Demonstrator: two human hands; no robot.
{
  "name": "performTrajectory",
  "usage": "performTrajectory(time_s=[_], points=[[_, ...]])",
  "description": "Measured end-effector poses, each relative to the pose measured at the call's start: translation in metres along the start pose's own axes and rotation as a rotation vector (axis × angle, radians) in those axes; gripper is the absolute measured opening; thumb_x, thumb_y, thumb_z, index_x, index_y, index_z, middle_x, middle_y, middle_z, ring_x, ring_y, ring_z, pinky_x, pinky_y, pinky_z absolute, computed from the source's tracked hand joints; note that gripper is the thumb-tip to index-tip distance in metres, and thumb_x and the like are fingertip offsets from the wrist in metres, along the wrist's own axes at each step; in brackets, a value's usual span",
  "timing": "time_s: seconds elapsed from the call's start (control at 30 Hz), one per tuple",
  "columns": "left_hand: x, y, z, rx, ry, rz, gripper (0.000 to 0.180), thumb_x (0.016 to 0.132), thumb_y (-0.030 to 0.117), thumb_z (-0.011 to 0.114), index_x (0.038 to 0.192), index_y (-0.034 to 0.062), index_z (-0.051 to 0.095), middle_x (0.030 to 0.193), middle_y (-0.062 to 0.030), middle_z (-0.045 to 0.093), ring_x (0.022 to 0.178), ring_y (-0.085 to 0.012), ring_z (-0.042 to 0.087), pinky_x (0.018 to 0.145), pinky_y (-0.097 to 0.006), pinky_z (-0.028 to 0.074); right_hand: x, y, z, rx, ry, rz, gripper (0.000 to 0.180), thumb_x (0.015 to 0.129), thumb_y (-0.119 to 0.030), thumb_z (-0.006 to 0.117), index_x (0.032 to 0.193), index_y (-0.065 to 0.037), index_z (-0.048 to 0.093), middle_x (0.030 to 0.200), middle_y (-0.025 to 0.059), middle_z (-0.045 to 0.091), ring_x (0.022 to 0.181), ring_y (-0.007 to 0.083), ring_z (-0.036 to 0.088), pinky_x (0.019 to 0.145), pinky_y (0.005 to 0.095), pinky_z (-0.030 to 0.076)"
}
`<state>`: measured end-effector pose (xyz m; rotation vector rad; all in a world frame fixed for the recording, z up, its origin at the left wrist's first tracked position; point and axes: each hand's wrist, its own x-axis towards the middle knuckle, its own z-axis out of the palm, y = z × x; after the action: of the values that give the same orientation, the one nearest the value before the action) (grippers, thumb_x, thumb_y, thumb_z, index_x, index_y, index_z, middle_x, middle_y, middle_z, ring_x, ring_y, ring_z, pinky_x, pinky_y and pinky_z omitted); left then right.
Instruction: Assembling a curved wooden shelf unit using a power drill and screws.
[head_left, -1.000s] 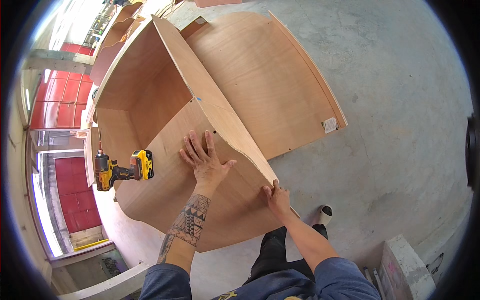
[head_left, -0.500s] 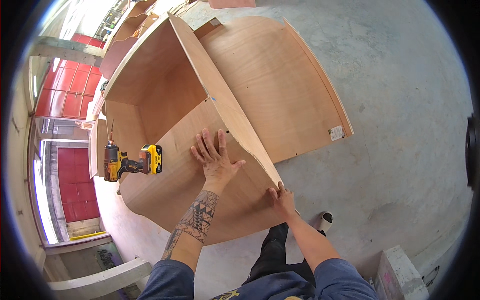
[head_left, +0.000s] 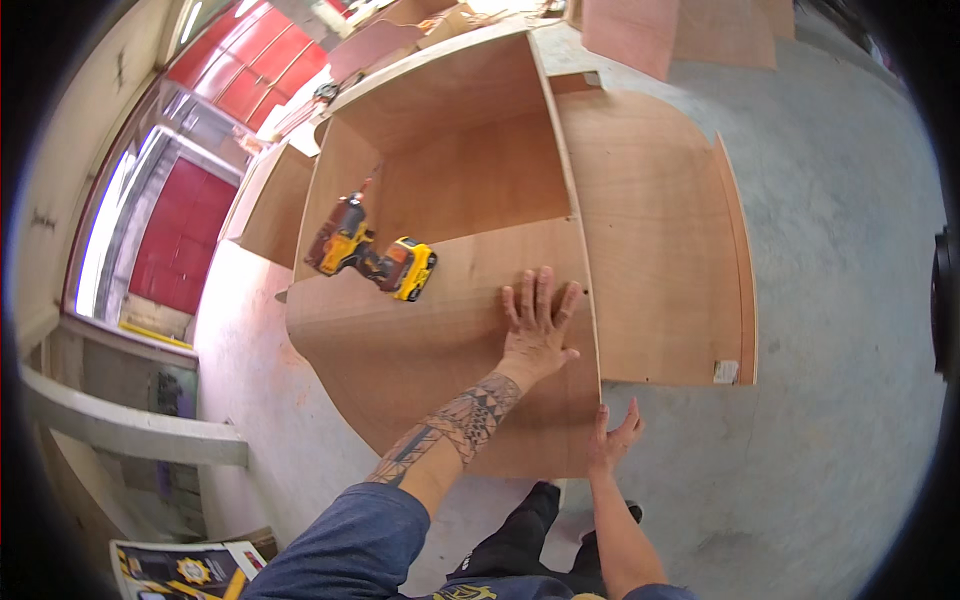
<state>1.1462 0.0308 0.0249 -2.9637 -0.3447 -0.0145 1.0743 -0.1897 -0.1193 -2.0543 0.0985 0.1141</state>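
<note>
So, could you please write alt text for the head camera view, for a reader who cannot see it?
A person's left hand lies flat on a plywood cabinet panel while the right hand grips its near corner. A yellow and black cordless drill lies on the same panel, with an upright divider and a grey concrete floor to the right.

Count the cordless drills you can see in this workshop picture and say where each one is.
1. The yellow and black cordless drill lies on its side on the plywood panel, apart from the left hand pressed flat there. Others may be hidden behind the boards.
</note>
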Motion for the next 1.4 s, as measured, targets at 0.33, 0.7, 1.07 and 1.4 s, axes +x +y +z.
performTrajectory(time_s=[0.33, 0.7, 1.07, 1.4], points=[[-0.005, 0.008, -0.003, -0.087, -0.054, 0.046, 0.131, 0.083, 0.063, 0.084, 0.179, 0.0236, 0.003, 0.181, -0.0293, -0.005, 0.165, -0.0563, -0.009, 0.125, -0.081, -0.004, 0.015, -0.373, 0.088, 0.38, -0.68, -0.624, 0.104, 0.088, -0.025, 0.09, 0.168, 0.002, 0.029, 0.147, 0.0271, 0.058, 0.137, 0.0445, 0.055, 0.117, 0.0499, 0.044], [0.004, 0.011, 0.011, -0.116, -0.055, 0.068, 0.139, 0.078, 0.064, 0.087, 0.178, 0.0241, -0.001, 0.181, -0.0294, -0.007, 0.165, -0.0565, -0.008, 0.124, -0.083, -0.002, -0.026, -0.433, 0.221, 0.468, -0.322, -0.494, 0.093, 0.089, 0.002, 0.072, 0.169, -0.006, 0.025, 0.144, 0.0192, 0.06, 0.137, 0.0406, 0.057, 0.118, 0.0688, 0.024], [-0.001, 0.006, -0.011, -0.023, -0.031, 0.04, 0.144, 0.075, 0.067, 0.088, 0.178, 0.0207, -0.002, 0.18, -0.0302, -0.011, 0.165, -0.0565, -0.009, 0.126, -0.081, 0.001, 0.026, -0.412, 0.004, 0.823, -0.372, -0.779, 0.079, 0.077, -0.012, 0.086, 0.151, -0.009, 0.057, 0.12, 0.0191, 0.07, 0.115, 0.0387, 0.065, 0.102, 0.0458, 0.048], [-0.004, 0.019, -0.015, 0.01, 0.029, 0.027, 0.13, 0.081, 0.06, 0.087, 0.178, 0.0181, 0.011, 0.18, -0.0275, 0.008, 0.166, -0.0529, 0.007, 0.128, -0.076, 0.007, 0.016, -0.171, -0.148, 0.529, -0.433, -0.581, 0.057, 0.089, -0.018, 0.078, 0.144, -0.01, 0.067, 0.113, 0.0134, 0.075, 0.101, 0.0339, 0.069, 0.091, 0.0429, 0.054]])
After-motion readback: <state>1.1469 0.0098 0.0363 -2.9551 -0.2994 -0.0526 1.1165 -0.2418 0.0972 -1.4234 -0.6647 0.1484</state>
